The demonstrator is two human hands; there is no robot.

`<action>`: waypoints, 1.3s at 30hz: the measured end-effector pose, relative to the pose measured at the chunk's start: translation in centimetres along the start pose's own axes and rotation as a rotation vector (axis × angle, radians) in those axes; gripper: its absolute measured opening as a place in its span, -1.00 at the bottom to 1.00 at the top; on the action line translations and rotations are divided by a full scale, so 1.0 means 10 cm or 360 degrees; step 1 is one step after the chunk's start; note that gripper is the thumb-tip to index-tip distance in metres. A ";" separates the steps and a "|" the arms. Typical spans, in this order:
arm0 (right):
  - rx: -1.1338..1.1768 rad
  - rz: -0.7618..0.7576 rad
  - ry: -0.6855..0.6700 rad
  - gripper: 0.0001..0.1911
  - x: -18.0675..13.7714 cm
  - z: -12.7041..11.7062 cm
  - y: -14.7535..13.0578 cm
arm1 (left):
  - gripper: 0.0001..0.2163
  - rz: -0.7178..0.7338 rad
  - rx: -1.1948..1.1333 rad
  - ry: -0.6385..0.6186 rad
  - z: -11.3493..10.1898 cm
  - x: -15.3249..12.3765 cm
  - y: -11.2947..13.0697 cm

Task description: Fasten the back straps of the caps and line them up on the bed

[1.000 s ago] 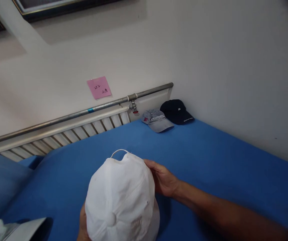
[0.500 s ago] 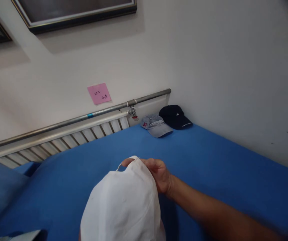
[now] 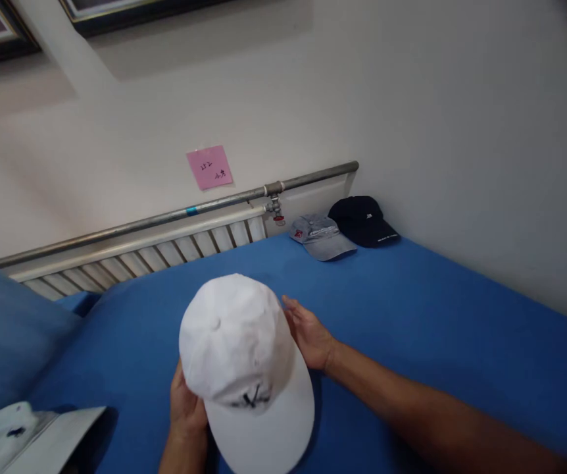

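Note:
A white baseball cap (image 3: 239,329) with dark lettering on its front is upright in front of me, its brim pointing down toward me. My left hand (image 3: 187,401) grips the cap's left side, fingers partly hidden under its edge. On the opposite side, my right hand (image 3: 312,337) holds the cap near the back of the brim; some of those fingers are behind the fabric. Below both hands is a blue-covered surface (image 3: 387,316).
A grey cap (image 3: 321,238) and a navy cap (image 3: 363,220) lie in the far corner. Another white cap (image 3: 12,428) is at the lower left. Along the wall run a radiator (image 3: 179,253) and a metal pipe (image 3: 155,224), beneath a pink note (image 3: 209,167).
The white cap has turned from its plain back to its lettered front and brim. My right hand has shifted from its back edge to its side, and my left hand now shows.

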State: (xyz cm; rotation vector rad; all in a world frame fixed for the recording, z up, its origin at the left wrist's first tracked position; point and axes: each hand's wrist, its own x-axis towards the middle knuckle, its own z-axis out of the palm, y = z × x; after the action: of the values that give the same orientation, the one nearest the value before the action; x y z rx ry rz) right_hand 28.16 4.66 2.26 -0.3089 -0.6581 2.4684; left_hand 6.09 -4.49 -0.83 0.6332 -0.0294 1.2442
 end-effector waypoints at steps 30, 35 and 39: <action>0.0164 0.0312 -0.0045 -0.45 -0.02 -0.10 0.13 | -0.45 -0.0266 -0.0109 0.0078 -0.21 0.07 -0.01; 0.0178 0.0169 0.0033 -0.49 0.00 -0.06 0.10 | -0.47 -0.0275 -0.0150 0.0093 -0.26 0.04 0.01; 0.0152 0.0009 0.0067 -0.53 0.03 -0.04 0.10 | -0.51 -0.0319 -0.0136 0.0251 -0.32 0.00 0.04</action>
State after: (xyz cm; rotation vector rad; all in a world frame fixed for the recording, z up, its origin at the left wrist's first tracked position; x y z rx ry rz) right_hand 27.60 4.28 1.34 -0.3253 -0.5207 2.4822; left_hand 4.74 -2.95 -3.27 0.4513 0.1092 1.0895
